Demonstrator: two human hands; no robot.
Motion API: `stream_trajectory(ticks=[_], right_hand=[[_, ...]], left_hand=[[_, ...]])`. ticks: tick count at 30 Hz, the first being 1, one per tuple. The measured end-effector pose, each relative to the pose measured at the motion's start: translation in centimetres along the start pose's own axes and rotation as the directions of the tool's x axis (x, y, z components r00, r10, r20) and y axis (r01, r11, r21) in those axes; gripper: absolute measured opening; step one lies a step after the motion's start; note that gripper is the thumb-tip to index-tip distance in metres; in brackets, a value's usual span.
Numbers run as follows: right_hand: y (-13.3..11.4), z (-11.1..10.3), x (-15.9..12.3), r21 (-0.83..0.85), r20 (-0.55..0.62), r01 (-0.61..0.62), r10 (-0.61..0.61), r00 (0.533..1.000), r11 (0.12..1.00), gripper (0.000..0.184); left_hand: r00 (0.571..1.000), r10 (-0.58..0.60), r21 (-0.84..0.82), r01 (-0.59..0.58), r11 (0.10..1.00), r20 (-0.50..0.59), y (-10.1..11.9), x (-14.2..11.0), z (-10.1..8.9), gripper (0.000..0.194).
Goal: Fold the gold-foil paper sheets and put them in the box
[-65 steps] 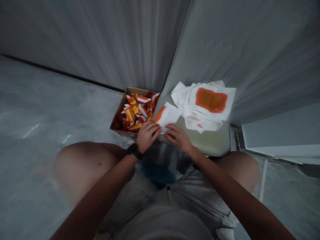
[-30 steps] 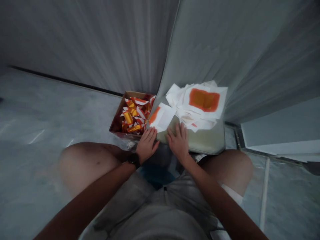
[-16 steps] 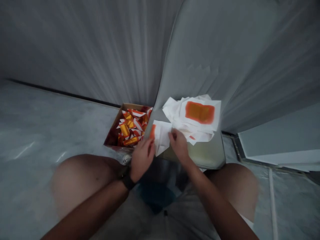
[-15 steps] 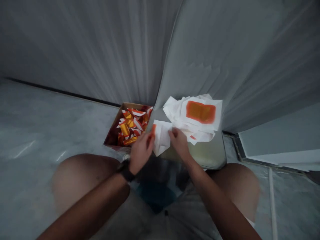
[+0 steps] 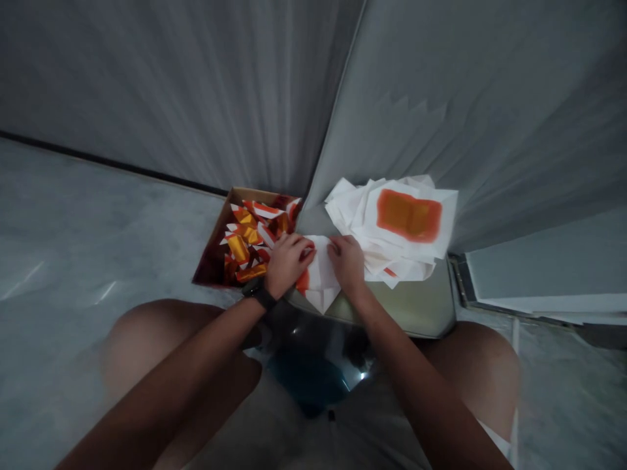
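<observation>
A partly folded sheet of white paper (image 5: pixel 324 277) with an orange patch lies at the front of the chair seat (image 5: pixel 406 307), its lower end in a point. My left hand (image 5: pixel 290 261), with a dark watch on the wrist, has its fingers closed on the paper's left side. On the upper right edge, my right hand (image 5: pixel 347 261) pinches the same paper. Just right of it is a loose pile of white paper sheets (image 5: pixel 357 209); the top sheet (image 5: pixel 448 215) bears an orange and gold rectangle.
Left of the seat stands an open cardboard box (image 5: pixel 208 267) of folded orange, gold and white paper pieces (image 5: pixel 238 248). A grey pleated curtain (image 5: pixel 196 98) hangs behind. Between my legs is a shiny dark and teal thing (image 5: pixel 308 375) I cannot make out. Grey floor (image 5: pixel 59 261) extends left.
The paper has turned so that its point faces me, and more of its orange patch shows at the lower left. My left hand has moved up along it. The view has shifted slightly.
</observation>
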State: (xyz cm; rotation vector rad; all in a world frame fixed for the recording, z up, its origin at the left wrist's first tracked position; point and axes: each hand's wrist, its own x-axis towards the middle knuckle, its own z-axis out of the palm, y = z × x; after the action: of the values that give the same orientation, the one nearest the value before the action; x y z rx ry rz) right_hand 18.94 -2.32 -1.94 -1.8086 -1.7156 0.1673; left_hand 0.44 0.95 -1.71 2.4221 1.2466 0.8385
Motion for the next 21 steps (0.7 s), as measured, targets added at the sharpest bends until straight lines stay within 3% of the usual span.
stream_trajectory(ticks=[3, 6, 9, 11, 16, 21], right_hand=[[0.1, -0.4, -0.7, -0.022, 0.029, 0.155, -0.154, 0.988, 0.988, 0.034], [0.3, -0.9, -1.1, -0.028, 0.112, 0.283, -0.278, 0.954, 0.959, 0.033], [0.3, -1.2, -1.4, -0.017, 0.163, 0.337, -0.330, 0.930, 0.941, 0.033], [0.3, -1.4, -1.4, -0.021, 0.191, 0.357, -0.347, 0.918, 0.934, 0.035], [0.3, -1.5, -1.5, -0.068, 0.222, 0.388, -0.365, 0.904, 0.919, 0.036], [0.1, -2.1, -1.3, -0.120, 0.262, 0.416, -0.376, 0.889, 0.901, 0.038]], left_hand=[[0.993, -0.087, -0.055, 0.083, 0.995, -0.074, -0.1, -0.1, 0.3, 0.010], [0.957, -0.219, -0.067, 0.210, 0.976, -0.190, -0.1, -0.4, 0.6, 0.026], [0.913, -0.323, -0.069, 0.316, 0.946, -0.248, -0.2, -0.6, 1.1, 0.041], [0.888, -0.379, -0.089, 0.368, 0.925, -0.259, -0.4, -0.6, 1.4, 0.040], [0.871, -0.450, -0.139, 0.429, 0.892, -0.196, -0.6, -0.1, 1.1, 0.028], [0.800, -0.600, -0.074, 0.598, 0.798, -0.011, 0.0, 0.4, -0.4, 0.043]])
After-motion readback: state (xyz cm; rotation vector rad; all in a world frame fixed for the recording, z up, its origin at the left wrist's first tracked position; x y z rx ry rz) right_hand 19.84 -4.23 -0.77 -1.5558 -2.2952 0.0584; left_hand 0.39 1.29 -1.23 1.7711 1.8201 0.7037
